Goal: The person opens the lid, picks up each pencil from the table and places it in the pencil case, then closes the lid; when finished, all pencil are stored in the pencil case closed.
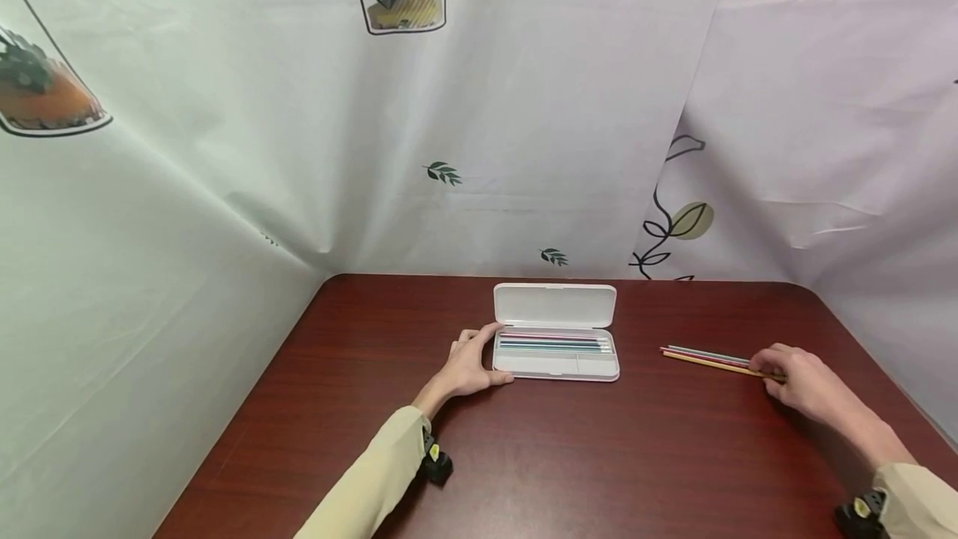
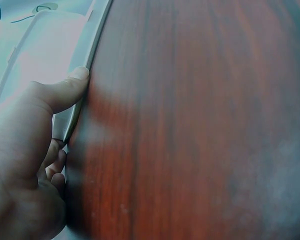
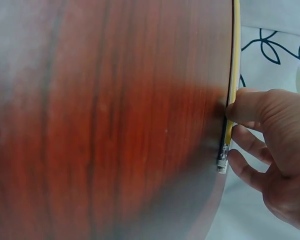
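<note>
A white pencil case (image 1: 540, 365) stands open on the table, its lid (image 1: 555, 304) tilted up at the back. Several pencils (image 1: 552, 346) lie side by side in its rear compartment. My left hand (image 1: 462, 366) holds the case's left end, the thumb at the front edge and the fingers toward the back corner. At the right, my right hand (image 1: 804, 383) pinches a few pencils (image 1: 707, 359) near one end: yellow, red and teal ones, low over or on the table. The right wrist view shows a yellow pencil (image 3: 235, 60) with a whitish eraser end under the thumb.
The dark red wooden table (image 1: 569, 447) has rounded far corners. A pale curtain (image 1: 524, 123) with printed plants hangs behind it and along both sides. Bare tabletop lies between the case and the pencils in my right hand.
</note>
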A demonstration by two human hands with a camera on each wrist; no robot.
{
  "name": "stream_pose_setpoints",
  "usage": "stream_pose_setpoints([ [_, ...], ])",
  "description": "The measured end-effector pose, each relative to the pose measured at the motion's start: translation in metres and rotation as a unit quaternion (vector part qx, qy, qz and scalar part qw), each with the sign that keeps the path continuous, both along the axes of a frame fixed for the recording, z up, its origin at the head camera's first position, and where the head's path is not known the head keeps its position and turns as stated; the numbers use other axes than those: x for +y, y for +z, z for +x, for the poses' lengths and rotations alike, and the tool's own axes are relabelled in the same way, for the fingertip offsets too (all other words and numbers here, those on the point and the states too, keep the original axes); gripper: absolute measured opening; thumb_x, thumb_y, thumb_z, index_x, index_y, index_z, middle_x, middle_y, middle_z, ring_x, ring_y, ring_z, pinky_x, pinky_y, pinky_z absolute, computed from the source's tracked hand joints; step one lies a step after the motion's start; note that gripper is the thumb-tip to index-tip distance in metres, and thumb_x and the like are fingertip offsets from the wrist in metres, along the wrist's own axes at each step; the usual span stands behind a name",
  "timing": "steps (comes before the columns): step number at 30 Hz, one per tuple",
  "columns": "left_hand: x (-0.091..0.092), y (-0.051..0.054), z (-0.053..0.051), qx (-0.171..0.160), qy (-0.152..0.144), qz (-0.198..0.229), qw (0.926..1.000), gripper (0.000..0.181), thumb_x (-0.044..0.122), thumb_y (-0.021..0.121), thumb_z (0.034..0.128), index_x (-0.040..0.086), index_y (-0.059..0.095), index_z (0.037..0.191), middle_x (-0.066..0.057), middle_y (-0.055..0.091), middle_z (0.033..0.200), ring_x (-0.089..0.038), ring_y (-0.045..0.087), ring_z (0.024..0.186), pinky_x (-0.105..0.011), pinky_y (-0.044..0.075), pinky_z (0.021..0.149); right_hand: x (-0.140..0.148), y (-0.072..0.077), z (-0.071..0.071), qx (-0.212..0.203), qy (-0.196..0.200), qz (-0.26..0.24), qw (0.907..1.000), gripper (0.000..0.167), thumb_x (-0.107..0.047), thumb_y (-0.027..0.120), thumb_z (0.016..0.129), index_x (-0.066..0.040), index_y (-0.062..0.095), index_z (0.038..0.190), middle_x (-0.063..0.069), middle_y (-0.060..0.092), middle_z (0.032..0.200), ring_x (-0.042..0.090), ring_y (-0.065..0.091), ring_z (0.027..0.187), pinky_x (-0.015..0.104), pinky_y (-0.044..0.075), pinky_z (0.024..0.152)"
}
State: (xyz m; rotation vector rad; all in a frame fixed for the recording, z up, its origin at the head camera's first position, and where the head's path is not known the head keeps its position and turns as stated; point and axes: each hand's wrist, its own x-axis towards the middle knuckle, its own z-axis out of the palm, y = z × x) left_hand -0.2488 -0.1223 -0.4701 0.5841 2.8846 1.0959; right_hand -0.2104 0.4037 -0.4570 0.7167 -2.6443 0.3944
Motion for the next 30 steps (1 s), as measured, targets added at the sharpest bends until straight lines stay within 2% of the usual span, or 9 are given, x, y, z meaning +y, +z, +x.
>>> stream_pose_setpoints([
  [7, 0.000, 0.001, 0.000, 0.000, 0.000, -0.002, 1.0000, 0.088, 0.033, 0.088, 0.0757, 0.019, 0.043, 0.150, -0.016, 0.055, 0.131, -0.035, 0.041, 0.123, -0.051, 0.034, 0.097, -0.002, 0.001, -0.001, -0.007, -0.006, 0.018, 0.9998, 0.033, 0.012, 0.079, 0.063, -0.011, 0.068, 0.083, -0.010, 0.053, 0.079, 0.005, 0.046, 0.067, 0.033, 0.042, 0.056],
  [15, 0.000, 0.001, 0.000, 0.002, 0.000, -0.003, 1.0000, 0.087, 0.032, 0.087, 0.0757, 0.019, 0.043, 0.150, -0.016, 0.056, 0.131, -0.034, 0.042, 0.123, -0.050, 0.033, 0.097, -0.004, 0.004, -0.001, -0.045, -0.020, 0.025, 0.9985, 0.030, 0.012, 0.076, 0.067, -0.011, 0.068, 0.084, -0.007, 0.054, 0.079, 0.008, 0.048, 0.067, 0.035, 0.042, 0.056],
  [21, 0.000, 0.000, 0.000, 0.004, 0.000, -0.003, 1.0000, 0.087, 0.031, 0.088, 0.0751, 0.019, 0.044, 0.149, -0.015, 0.056, 0.131, -0.034, 0.042, 0.123, -0.050, 0.033, 0.097, -0.004, 0.005, -0.001, -0.047, -0.026, 0.030, 0.9981, 0.029, 0.011, 0.077, 0.068, -0.011, 0.068, 0.085, -0.008, 0.053, 0.079, 0.008, 0.047, 0.068, 0.035, 0.042, 0.056],
  [30, 0.000, 0.000, 0.000, 0.001, 0.001, -0.001, 1.0000, 0.087, 0.031, 0.088, 0.0752, 0.019, 0.044, 0.149, -0.017, 0.055, 0.130, -0.036, 0.042, 0.122, -0.050, 0.034, 0.096, -0.013, 0.008, -0.005, 0.000, 0.005, 0.015, 0.9999, 0.034, 0.012, 0.080, 0.063, -0.013, 0.068, 0.084, -0.010, 0.054, 0.080, 0.004, 0.046, 0.067, 0.032, 0.041, 0.055],
])
